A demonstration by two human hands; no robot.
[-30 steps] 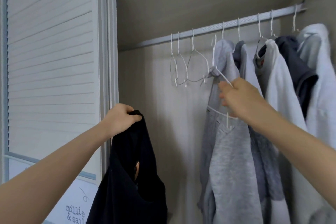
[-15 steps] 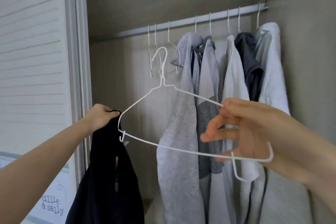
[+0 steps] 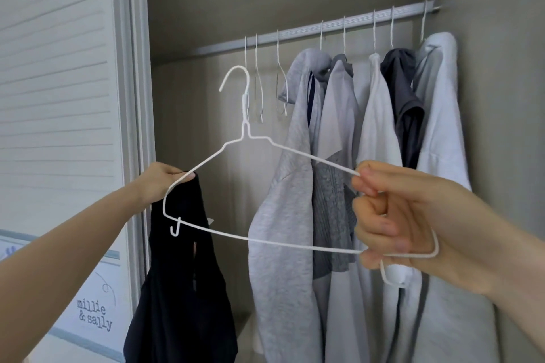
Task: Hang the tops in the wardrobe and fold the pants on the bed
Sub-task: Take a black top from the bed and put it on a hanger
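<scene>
While the right hand point(image 3: 392, 215) curls around the right corner of the thin white wire hanger point(image 3: 250, 186), its fingers hide that bend. Gripped at its top by the left hand point(image 3: 160, 183), the limp black top point(image 3: 182, 274) hangs before the wardrobe rail point(image 3: 309, 28), its lower part cut off by the frame edge.

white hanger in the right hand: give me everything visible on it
The white hanger is thin coated wire as it looks, with an open hook on top, a twisted neck, two sloping shoulders, a straight bottom bar and a small hook-shaped notch near each end. It is off the rail, held roughly upright in front of the wardrobe, empty. The right hand grips its right end. Its left end overlaps the black top held by the left hand; contact there is unclear.
</scene>
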